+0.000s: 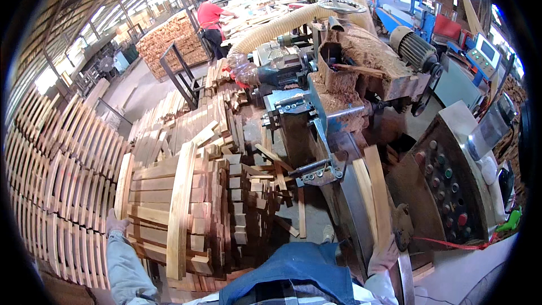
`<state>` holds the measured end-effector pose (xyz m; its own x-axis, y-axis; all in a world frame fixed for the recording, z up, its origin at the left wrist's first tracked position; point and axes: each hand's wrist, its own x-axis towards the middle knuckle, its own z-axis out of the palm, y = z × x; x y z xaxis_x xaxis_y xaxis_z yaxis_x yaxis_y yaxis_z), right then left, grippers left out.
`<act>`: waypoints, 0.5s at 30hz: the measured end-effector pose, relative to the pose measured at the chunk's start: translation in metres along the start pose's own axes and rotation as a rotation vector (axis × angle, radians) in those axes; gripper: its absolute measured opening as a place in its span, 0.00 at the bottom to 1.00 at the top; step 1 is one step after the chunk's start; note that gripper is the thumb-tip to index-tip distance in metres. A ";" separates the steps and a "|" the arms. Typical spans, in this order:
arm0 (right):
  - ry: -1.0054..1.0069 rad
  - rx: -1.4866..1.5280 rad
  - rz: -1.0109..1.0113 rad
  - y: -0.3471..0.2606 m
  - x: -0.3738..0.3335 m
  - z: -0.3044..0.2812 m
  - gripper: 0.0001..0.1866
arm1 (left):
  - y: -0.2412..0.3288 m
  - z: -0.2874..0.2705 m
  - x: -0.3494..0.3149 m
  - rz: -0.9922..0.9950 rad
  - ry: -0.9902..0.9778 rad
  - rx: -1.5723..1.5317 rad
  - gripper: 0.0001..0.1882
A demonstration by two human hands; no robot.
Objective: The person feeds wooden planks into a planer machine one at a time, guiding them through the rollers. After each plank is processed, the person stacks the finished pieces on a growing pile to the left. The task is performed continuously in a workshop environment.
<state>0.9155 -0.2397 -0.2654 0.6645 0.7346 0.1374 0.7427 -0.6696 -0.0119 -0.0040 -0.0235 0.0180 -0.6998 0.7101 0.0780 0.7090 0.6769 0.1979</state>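
Observation:
My left hand (117,223), in a pale glove, closes round the near end of a narrow wooden board (124,186) at the left side of a board stack (152,197). Another light board (180,209) lies lengthwise over that stack. On the right, my right hand (384,257), also gloved, grips the near end of a wooden strip (377,192) lying on the metal bed of a woodworking machine (350,96). A second, paler strip (364,192) lies alongside it on the left. My fingers are partly hidden on both sides.
Crosswise stacked slats (62,192) stand at far left. A control panel with buttons (443,186) is right of the machine bed. Sawdust covers the machine, and a ribbed hose (276,25) curves behind it. A person in red (209,17) stands by a far wood pile.

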 end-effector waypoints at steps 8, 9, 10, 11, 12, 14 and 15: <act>0.115 0.143 -0.041 -0.093 0.165 0.073 0.44 | 0.132 -0.043 -0.054 0.284 0.059 -0.250 0.45; 0.117 0.142 -0.059 -0.095 0.170 0.066 0.44 | 0.162 -0.048 -0.063 0.339 -0.025 -0.427 0.44; 0.108 0.147 -0.098 -0.111 0.165 0.043 0.44 | 0.179 -0.057 -0.077 0.373 -0.102 -0.594 0.44; 0.105 0.147 -0.131 -0.118 0.160 0.024 0.43 | 0.200 -0.062 -0.094 0.331 -0.074 -0.756 0.43; 0.094 0.171 -0.161 -0.110 0.154 0.018 0.43 | 0.215 -0.063 -0.104 0.296 -0.049 -0.925 0.43; 0.068 0.216 -0.226 -0.088 0.124 0.015 0.43 | 0.212 -0.059 -0.092 0.454 -0.001 -1.061 0.39; 0.122 0.206 -0.265 -0.072 0.102 0.005 0.43 | 0.220 -0.065 -0.096 0.482 -0.040 -1.088 0.36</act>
<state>0.9297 -0.1162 -0.2556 0.4408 0.8530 0.2792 0.8974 -0.4120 -0.1579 0.2138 0.0450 0.1172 -0.3643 0.8649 0.3453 0.4383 -0.1679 0.8830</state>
